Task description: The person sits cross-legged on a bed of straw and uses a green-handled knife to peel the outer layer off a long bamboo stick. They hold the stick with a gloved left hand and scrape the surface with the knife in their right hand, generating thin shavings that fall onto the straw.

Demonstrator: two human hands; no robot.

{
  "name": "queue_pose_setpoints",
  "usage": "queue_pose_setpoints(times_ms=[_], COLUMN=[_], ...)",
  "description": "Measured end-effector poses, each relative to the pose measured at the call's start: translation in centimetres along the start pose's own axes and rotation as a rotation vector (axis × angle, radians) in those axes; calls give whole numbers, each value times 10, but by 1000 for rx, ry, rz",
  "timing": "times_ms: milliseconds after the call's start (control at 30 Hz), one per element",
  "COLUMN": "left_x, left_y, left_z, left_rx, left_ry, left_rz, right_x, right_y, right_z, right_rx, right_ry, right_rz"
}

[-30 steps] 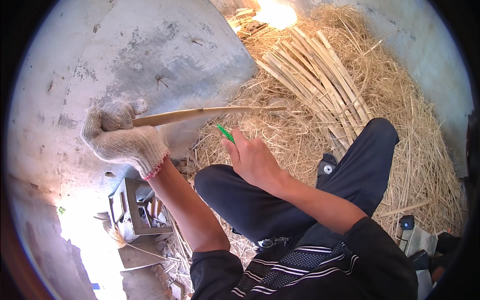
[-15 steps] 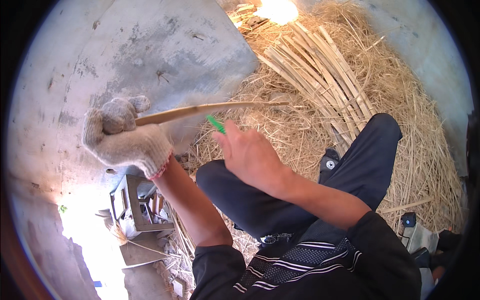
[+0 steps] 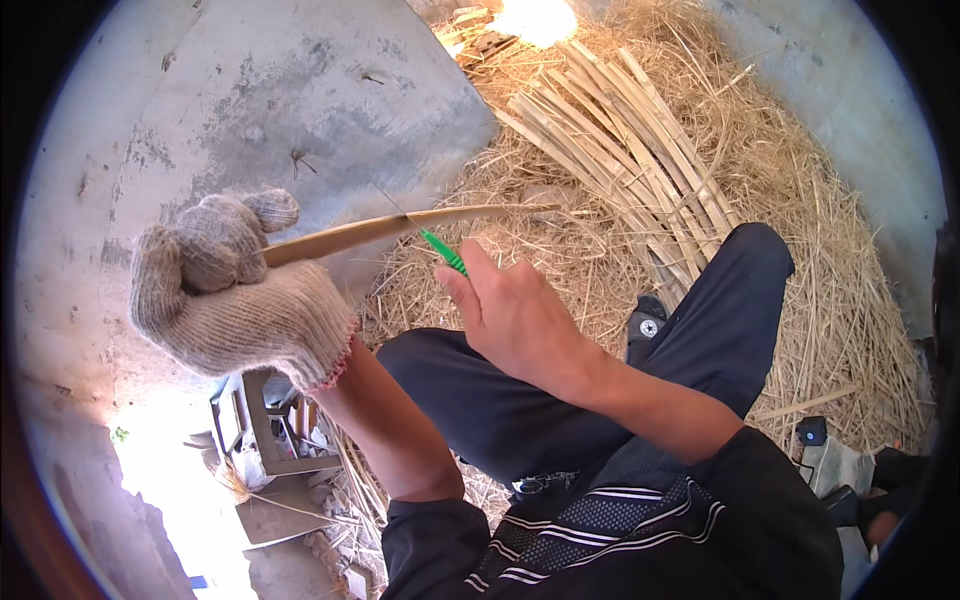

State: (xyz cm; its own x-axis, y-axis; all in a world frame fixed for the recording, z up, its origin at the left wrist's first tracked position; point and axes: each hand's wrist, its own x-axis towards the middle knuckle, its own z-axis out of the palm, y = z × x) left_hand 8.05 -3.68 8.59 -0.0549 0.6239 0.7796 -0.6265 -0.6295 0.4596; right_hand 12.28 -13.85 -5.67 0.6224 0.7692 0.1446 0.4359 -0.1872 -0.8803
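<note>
Pale wooden strip [image 3: 345,238] hangs in the air, grasped at 1 end by the gloved left hand [image 3: 250,305], its narrow tip reaching rightward over loose straw [image 3: 800,240]. The bare right hand [image 3: 520,320] grips a tool [image 3: 444,252] by its green handle; the tool's thin shaft crosses the strip near mid-length, though I cannot tell whether the 2 touch. Farther off, a bundle of similar strips [image 3: 640,150] lies on the straw, with a black shoe [image 3: 640,340] near its lower end. Below the glove stands a stool-like frame [image 3: 262,430].
</note>
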Motion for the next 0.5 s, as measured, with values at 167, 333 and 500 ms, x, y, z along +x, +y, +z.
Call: queue_pose_setpoints(times_ms=[167, 333, 500], left_x=[-3, -1, -4], left_y=[2, 1, 2], left_z=[10, 3, 19], left_rx=[-21, -20, 53], left_ry=[-23, -37, -49], left_rz=[-14, -26, 22], right_x=[27, 9, 21], right_y=[121, 38, 64], right_z=[30, 4, 25], right_rx=[-121, 126, 127], right_ry=[86, 3, 220], right_rz=[243, 91, -3])
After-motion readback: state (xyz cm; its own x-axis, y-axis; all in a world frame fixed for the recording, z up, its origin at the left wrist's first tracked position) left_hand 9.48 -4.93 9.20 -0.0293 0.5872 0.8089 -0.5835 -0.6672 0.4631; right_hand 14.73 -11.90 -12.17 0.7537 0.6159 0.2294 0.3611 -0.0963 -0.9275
